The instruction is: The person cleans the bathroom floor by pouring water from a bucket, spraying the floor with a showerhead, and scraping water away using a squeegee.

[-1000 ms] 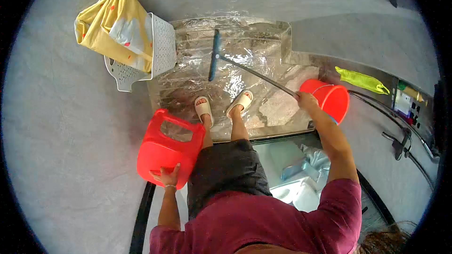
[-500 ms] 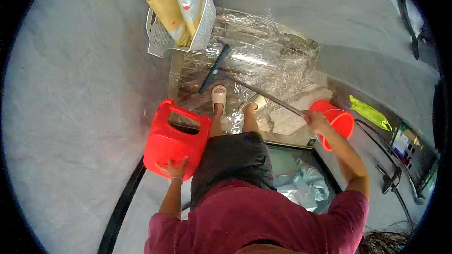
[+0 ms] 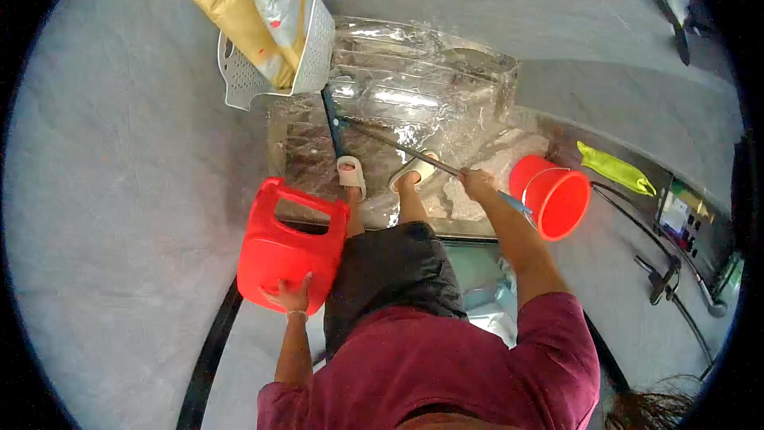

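Note:
My left hand [image 3: 292,297], fingers spread, rests on the near part of a red plastic piece [image 3: 278,259] with a long slot at its far end, possibly a stool or chair. My right hand [image 3: 479,185] is closed around the pole of a floor squeegee [image 3: 402,147], whose blue grip end sticks out behind the wrist. The squeegee's dark blade [image 3: 333,123] lies on the wet, shiny floor patch [image 3: 465,103], just beyond my left sandal [image 3: 351,175]. My other sandal [image 3: 414,173] stands on the wet patch too.
A white perforated basket [image 3: 317,44] holding folded yellow cloth [image 3: 259,12] stands at the far left. To the right are a red bucket [image 3: 557,201], a yellow-green packet [image 3: 617,167] and a black hose-like cable [image 3: 641,219]. A dark strip [image 3: 208,358] runs along the floor at lower left.
My right hand has moved left and farther along the pole, exposing the blue grip end. The squeegee blade has swung more upright and closer to my left sandal. My left hand stays on the red piece.

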A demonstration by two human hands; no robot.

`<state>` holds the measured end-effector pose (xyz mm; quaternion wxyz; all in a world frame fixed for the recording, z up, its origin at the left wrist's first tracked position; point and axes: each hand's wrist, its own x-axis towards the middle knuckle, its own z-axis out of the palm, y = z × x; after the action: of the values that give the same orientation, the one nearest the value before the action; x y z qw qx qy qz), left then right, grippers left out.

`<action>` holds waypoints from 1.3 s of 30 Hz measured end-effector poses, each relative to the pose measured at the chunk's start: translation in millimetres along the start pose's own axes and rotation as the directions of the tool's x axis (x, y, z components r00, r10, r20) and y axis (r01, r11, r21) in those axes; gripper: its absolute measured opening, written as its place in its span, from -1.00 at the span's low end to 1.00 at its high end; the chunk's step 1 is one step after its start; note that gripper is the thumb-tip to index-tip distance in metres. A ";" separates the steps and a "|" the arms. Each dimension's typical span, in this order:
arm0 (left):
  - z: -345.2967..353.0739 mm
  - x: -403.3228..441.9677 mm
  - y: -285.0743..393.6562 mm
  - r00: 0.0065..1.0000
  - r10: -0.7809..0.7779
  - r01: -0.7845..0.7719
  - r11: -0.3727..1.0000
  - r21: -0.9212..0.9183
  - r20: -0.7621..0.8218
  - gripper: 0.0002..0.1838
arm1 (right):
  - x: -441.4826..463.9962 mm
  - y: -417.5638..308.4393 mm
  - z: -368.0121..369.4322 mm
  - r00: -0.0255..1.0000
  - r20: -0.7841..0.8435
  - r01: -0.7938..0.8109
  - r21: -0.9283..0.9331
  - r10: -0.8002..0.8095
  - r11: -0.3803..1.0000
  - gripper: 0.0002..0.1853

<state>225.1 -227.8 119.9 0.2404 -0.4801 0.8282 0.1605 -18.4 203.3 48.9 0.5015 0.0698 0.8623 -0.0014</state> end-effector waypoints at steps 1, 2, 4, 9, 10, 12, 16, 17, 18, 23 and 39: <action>-9.8 -4.7 18.9 1.000 -0.003 0.004 0.999 0.042 -0.008 0.06 | -8.3 24.2 -1.7 0.997 -0.073 -0.012 -0.060 0.008 0.998 -0.71; -13.6 -7.7 25.1 1.000 0.017 -0.016 0.999 0.049 -0.008 0.06 | -11.8 51.5 -1.5 0.997 -0.083 -0.002 -0.075 -0.004 0.997 -0.72; -23.6 -10.6 42.4 1.000 -0.011 0.010 0.995 0.098 0.006 0.06 | -28.8 102.4 -9.6 0.996 -0.073 -0.045 -0.037 0.043 0.998 -0.71; -17.8 -5.6 50.7 0.978 0.204 -0.199 0.974 0.106 -0.046 0.04 | -72.8 219.8 9.9 0.969 -0.147 -0.184 0.104 0.198 0.977 -0.69; -19.4 -6.5 67.3 0.972 0.229 -0.224 0.969 0.107 -0.043 0.04 | -82.1 233.2 14.2 0.958 -0.126 -0.246 0.103 0.258 0.964 -0.68; -26.6 -11.9 102.9 0.983 0.182 -0.184 0.974 0.131 0.023 0.04 | -94.6 263.6 18.7 0.939 -0.100 -0.316 0.129 0.329 0.940 -0.67; -18.7 -0.2 147.8 0.941 0.324 -0.338 0.917 0.212 0.098 0.04 | -115.6 298.4 7.8 0.856 -0.185 -0.465 0.134 0.484 0.875 -0.74; -13.0 2.4 160.6 0.930 0.349 -0.365 0.918 0.154 0.118 0.03 | -119.0 298.3 1.6 0.861 -0.278 -0.426 0.064 0.426 0.903 -0.77; -5.3 7.1 173.0 0.920 0.371 -0.388 0.908 0.160 0.125 0.03 | -125.1 294.8 -8.0 0.853 -0.272 -0.441 0.083 0.446 0.893 -0.77; 50.9 42.0 233.5 0.727 0.679 -0.682 0.699 0.214 0.099 0.01 | -125.1 270.8 -28.3 0.900 -0.297 -0.263 0.216 0.320 0.940 -0.72; 214.0 150.0 482.9 0.855 0.386 -0.519 0.653 0.551 0.347 0.09 | -113.2 351.4 86.3 0.836 0.081 -0.530 0.379 0.543 0.759 -0.65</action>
<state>-207.5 6.2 -124.3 0.4197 -0.1305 0.8980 -0.0224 154.1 531.6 127.8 0.4425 0.4111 0.7965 -0.0264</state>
